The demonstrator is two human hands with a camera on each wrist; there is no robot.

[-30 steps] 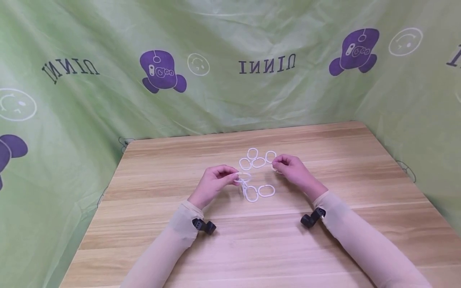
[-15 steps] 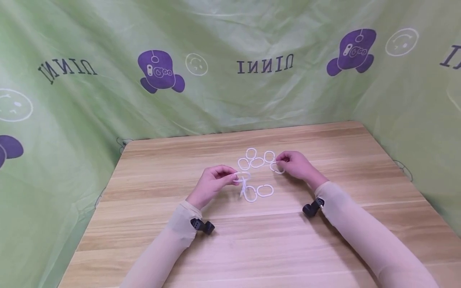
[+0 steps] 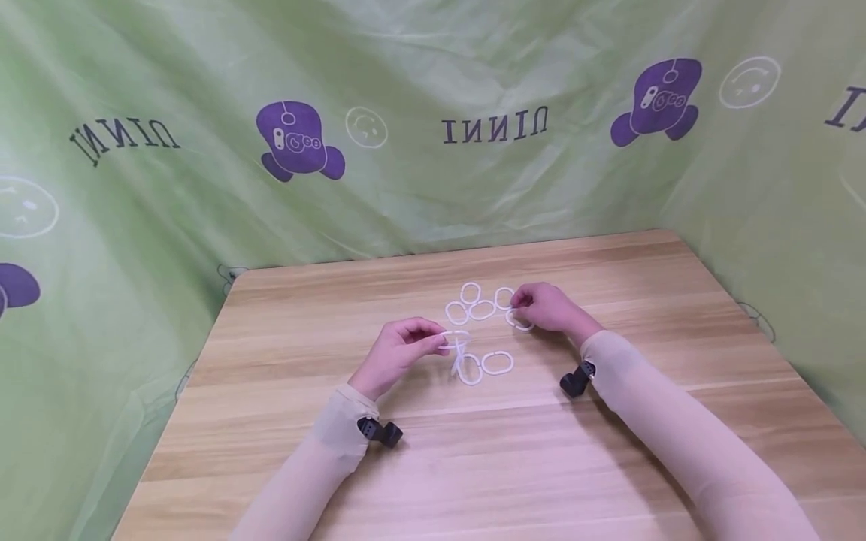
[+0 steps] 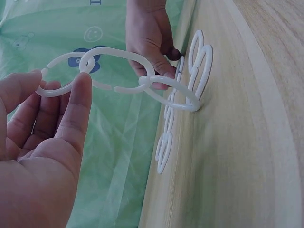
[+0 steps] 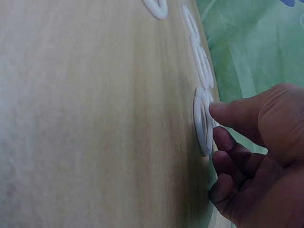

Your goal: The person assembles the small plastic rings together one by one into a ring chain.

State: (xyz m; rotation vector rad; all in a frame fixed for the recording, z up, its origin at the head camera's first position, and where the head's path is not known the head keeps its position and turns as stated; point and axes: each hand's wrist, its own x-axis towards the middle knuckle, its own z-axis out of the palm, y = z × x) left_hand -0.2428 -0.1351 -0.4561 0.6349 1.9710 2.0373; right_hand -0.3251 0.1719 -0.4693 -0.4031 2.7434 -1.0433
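Note:
My left hand (image 3: pixel 401 353) pinches a white oval plastic ring (image 4: pixel 57 93) between thumb and fingers. From it hangs a second linked ring (image 4: pixel 114 51), then a third ring (image 4: pixel 180 106) that slopes down to the table. The chain carries on with rings that lie flat, the last one (image 3: pixel 498 353) toward the right. My right hand (image 3: pixel 546 306) is low over the rings at the far right. Its thumb (image 5: pixel 219 107) is at a ring (image 5: pixel 198 126) on the table; whether thumb and forefinger grip it is hidden. Several more rings touch or overlap there.
The wooden table (image 3: pixel 473 466) carries the rings between both hands. A green printed cloth (image 3: pixel 406 203) hangs behind it and at both sides. A small black camera sits on the left wrist (image 3: pixel 381 431) and on the right wrist (image 3: pixel 577 379).
My right hand first drew slightly right, away from the lower right ring, then moved back left toward the ring beyond it. The left hand still holds up the chain, nearly unmoved.

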